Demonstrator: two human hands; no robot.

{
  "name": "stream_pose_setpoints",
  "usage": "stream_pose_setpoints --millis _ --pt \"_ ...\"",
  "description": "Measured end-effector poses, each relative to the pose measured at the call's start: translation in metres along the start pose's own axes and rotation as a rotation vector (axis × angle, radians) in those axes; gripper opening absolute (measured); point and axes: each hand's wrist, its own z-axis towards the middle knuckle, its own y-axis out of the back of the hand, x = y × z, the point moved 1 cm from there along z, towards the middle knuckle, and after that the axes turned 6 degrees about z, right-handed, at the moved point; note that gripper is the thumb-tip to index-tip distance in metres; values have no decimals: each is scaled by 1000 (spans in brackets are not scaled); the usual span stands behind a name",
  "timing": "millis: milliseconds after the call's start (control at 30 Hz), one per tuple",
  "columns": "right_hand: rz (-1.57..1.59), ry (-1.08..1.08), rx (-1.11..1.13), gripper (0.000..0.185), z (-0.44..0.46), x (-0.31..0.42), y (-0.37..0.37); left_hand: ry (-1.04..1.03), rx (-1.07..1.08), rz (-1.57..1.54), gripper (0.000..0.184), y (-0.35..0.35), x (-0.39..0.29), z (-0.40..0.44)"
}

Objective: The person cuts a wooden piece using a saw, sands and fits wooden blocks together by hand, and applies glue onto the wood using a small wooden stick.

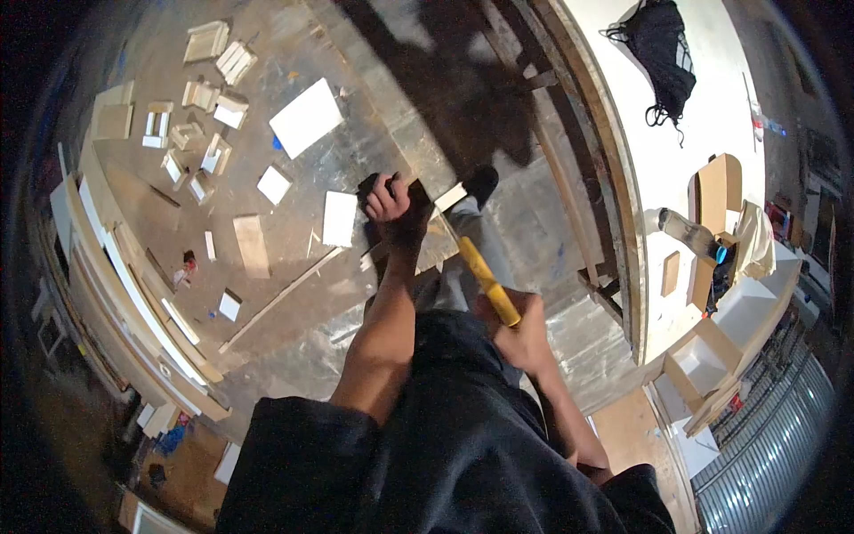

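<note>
My right hand [525, 334] is wrapped around the yellow handle of a hammer [485, 278]. Its thin shaft points forward and left, and its head is hard to make out against the dark background. Ahead of me, my left hand [389, 200] is raised with curled fingers; whatever they may hold is too small or hidden to tell. Just right of that hand is a pale wooden piece [449, 198], close to my shoe [481, 187]. More light wood lies low between my legs, partly covered by my left forearm and the hammer.
Several small wooden frames [236, 62] and white panels [307, 117] are scattered on the floor at left. Long boards [133, 276] are stacked along the left edge. At right, a white-topped table [614, 178] carries a black bag [663, 62], a cardboard box [719, 191] and a clear bottle [680, 230].
</note>
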Motion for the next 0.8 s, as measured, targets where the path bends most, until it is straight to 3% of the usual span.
stream_pose_setpoints --millis 67,100,167,300,367,433,500,567,633,700,767,800 --pt "70 83 -83 21 1 -5 8 -68 -6 20 55 8 -18 -1" --pt "116 63 -27 21 3 -19 -18 -54 9 92 55 25 18 -11" --pt "-185 155 35 19 59 -31 -28 -105 -125 32 50 9 8 39" --pt "68 49 -37 21 -10 4 1 -31 -2 52 48 19 3 5" --pt "38 74 -14 22 17 -7 -3 -60 -53 12 45 20 -4 22" --pt "-256 121 10 19 43 -36 -17 -78 -73 40 39 26 -9 17" --pt "-310 83 -152 20 32 -41 -15 -70 -95 43 40 15 -6 17" --pt "54 25 -7 26 -7 4 7 -64 -91 54 40 12 -2 16" --pt "74 33 -27 28 0 -18 5 -64 -98 91 40 11 -7 20" --pt "-203 26 28 24 23 -18 -7 -83 -101 86 38 21 -11 28" --pt "-306 48 -84 23 32 -53 -14 -108 -95 76 36 24 -11 20" --pt "-203 36 -28 23 20 -24 -4 -86 -133 61 36 19 -10 21"
